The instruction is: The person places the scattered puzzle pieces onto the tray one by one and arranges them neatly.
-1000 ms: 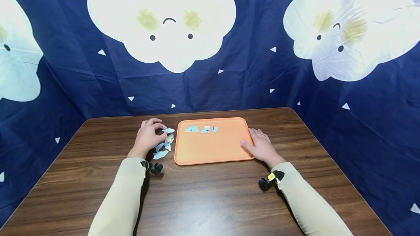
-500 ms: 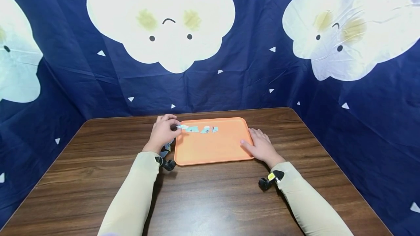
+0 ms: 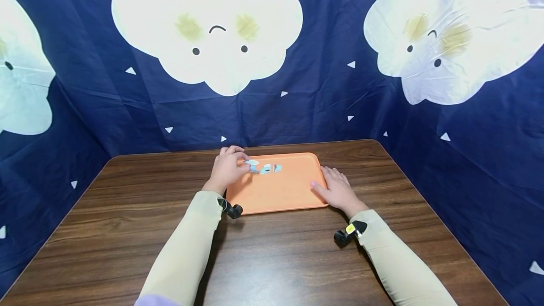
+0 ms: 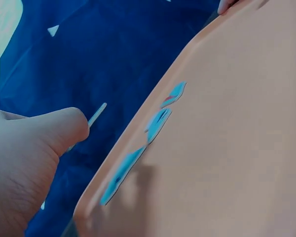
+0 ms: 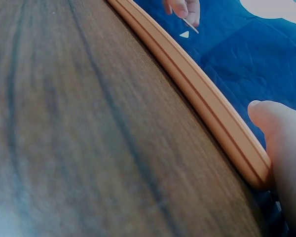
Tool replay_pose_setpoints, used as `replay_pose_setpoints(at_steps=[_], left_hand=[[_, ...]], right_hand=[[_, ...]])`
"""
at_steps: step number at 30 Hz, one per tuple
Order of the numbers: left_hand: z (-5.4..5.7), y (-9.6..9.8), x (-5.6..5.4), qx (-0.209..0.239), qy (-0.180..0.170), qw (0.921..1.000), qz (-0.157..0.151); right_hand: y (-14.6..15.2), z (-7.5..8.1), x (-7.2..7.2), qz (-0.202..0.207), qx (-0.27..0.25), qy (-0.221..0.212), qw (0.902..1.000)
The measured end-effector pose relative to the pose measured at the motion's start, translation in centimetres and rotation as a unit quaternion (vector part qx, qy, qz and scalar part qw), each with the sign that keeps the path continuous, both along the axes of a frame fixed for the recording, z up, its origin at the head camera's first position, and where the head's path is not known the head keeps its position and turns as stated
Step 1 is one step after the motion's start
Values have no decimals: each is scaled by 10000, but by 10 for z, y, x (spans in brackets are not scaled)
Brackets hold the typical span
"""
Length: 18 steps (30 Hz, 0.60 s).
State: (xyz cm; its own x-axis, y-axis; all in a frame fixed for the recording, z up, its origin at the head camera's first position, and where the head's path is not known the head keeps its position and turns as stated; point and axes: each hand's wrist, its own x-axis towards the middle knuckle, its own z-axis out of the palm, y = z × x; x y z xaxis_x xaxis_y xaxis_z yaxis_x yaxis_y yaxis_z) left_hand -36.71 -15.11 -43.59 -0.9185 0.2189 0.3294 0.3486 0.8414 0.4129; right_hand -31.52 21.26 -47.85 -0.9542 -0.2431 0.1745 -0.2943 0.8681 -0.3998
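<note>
My left hand [image 3: 228, 168] pinches a pale blue piece of torn picture card [image 3: 252, 162] between thumb and fingers, above the upper left of the orange tray [image 3: 278, 192]. In the left wrist view that card piece [image 4: 97, 114] is seen nearly edge-on, lifted over the tray. Three blue picture pieces lie in a row along the tray's far side: a left one [image 4: 122, 174], a middle one [image 4: 158, 124] and a right one [image 4: 174, 94] with a touch of red. My right hand [image 3: 337, 190] holds the tray's right rim, thumb over the inside and fingers along the outside.
The tray lies on a brown wood-grain table [image 3: 272, 259]. A dark blue curtain [image 3: 331, 112] with white cloud prints stands behind and at both sides. The left hand and forearm cover the spot left of the tray where more loose pieces lay.
My left hand has carried the pinched piece rightward, from the loose pieces beside the tray to over the tray's left piece. My right hand stays at the rim.
</note>
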Motion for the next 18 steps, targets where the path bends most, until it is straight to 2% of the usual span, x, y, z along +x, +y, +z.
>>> replay_pose_setpoints(at_steps=[10,18], left_hand=[[-3,28,-7,-214,3,9995,-228],[1,52,-10,-489,14,9980,-397]], right_hand=[[1,-1,0,0,7,-3,10000],[1,1,0,-41,51,-91,9999]])
